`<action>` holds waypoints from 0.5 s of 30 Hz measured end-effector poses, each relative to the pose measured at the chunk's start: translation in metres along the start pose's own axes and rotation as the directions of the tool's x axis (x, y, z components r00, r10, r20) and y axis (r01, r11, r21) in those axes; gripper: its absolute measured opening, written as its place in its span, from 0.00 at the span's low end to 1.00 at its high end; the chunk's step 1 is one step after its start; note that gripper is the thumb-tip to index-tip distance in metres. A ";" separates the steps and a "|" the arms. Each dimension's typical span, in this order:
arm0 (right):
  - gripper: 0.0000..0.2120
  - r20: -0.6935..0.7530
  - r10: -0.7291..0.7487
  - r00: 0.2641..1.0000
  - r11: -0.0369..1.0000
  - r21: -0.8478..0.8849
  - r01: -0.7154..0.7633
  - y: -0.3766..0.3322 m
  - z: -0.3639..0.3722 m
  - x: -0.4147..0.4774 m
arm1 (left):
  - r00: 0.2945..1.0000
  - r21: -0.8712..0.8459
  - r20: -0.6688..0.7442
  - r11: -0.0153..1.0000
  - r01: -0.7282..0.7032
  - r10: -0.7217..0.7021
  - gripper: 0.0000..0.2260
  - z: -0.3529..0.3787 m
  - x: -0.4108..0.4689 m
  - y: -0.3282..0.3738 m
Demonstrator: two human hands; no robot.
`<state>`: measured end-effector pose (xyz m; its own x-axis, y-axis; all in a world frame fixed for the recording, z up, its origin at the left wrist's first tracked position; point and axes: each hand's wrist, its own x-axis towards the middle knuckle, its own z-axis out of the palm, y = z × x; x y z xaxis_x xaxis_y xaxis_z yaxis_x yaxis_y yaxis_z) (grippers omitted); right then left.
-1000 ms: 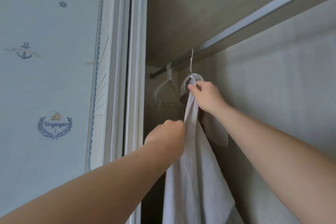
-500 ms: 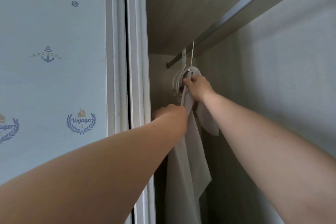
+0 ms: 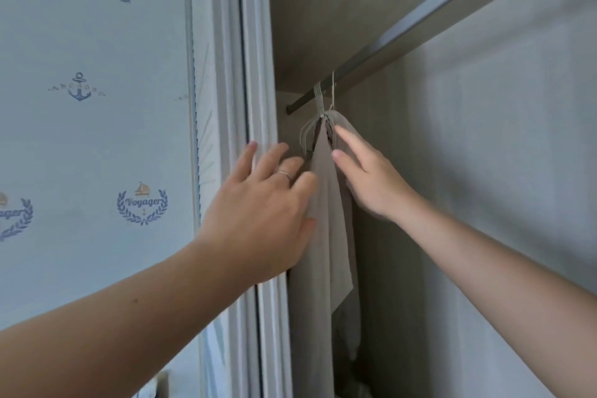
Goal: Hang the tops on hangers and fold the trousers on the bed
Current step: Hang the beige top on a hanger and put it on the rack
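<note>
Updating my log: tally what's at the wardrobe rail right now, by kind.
Hung top: 1
Rail: 1
Hands: 2 (left hand, right hand, both open)
Empty hangers: bunched too tightly to count
Total counted: 4

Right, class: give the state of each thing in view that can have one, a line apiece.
Pale grey fabric top: hanging from the grey metal rail, draped straight down.
Bunch of pale empty hangers: hung on the rail, beside the top.
Left hand: open, fingers straight.
Right hand: open, fingers straight.
</note>
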<state>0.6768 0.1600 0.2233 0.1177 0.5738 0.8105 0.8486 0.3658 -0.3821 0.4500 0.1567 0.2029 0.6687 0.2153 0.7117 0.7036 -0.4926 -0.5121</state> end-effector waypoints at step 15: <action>0.31 0.257 -0.393 0.883 0.862 -0.232 0.451 -0.245 0.155 -0.195 | 0.941 -0.094 0.182 0.947 0.306 -0.286 0.32 -0.093 -0.363 -0.138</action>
<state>0.3658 0.0716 0.0905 -0.3624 0.5510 0.7517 0.9041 0.4039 0.1398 0.0875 0.0685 0.0601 0.4717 0.4972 0.7282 0.8487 -0.4801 -0.2219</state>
